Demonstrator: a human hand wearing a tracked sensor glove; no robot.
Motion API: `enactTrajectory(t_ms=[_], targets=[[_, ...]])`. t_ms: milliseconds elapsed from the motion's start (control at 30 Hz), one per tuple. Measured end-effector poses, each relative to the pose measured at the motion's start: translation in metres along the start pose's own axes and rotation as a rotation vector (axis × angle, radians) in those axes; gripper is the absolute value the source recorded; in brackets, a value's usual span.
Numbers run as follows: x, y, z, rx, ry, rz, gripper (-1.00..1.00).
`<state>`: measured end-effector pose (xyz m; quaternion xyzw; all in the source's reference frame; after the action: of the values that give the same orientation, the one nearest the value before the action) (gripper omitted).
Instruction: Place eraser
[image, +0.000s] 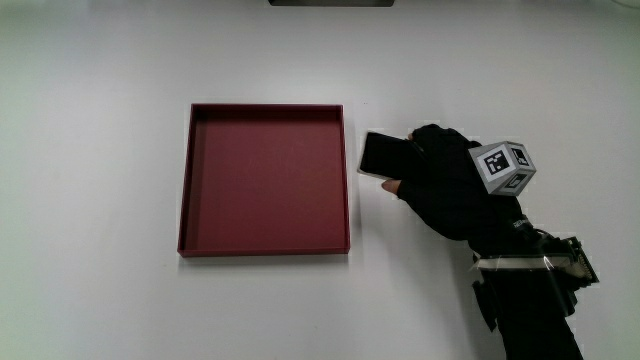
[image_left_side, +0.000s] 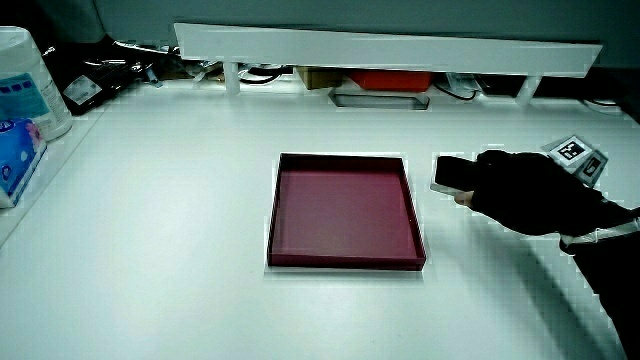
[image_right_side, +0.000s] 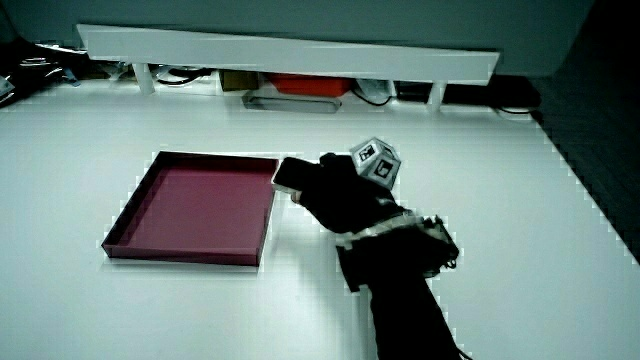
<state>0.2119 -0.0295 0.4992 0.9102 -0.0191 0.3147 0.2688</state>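
Note:
A shallow dark red tray lies on the white table; it shows in both side views. Just beside the tray's edge, over bare table, the gloved hand holds a flat black eraser with a white rim, its fingers curled around one end. The eraser sticks out from the hand toward the tray in a side view, and again here from the hand. The patterned cube sits on the back of the hand.
A low white partition runs along the table's edge farthest from the person, with clutter under it. A white container and a blue packet stand at the table's edge in a side view.

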Motion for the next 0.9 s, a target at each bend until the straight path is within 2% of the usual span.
enactTrajectory(t_ms=[100,167,200,267,300,367,467,533,600,833,900], targets=[[0.008,0.004,-0.005,0.002,-0.001,-0.031,0.0],[0.02,0.011,-0.012,-0.005,-0.003,-0.046,0.0],[0.017,0.011,-0.011,-0.001,0.01,-0.046,0.0],[0.028,0.016,-0.018,-0.006,-0.007,-0.08,0.0],[0.023,0.014,-0.017,-0.008,-0.002,-0.066,0.0],[0.035,0.02,-0.025,-0.032,-0.02,-0.089,0.0],[0.041,0.022,-0.03,-0.053,-0.016,-0.101,0.0],[0.038,0.021,-0.027,-0.053,-0.009,-0.094,0.0],[0.039,0.024,-0.03,-0.07,-0.04,-0.102,0.0],[0.039,0.024,-0.029,-0.088,-0.038,-0.106,0.0],[0.042,0.025,-0.03,-0.079,-0.044,-0.114,-0.09]])
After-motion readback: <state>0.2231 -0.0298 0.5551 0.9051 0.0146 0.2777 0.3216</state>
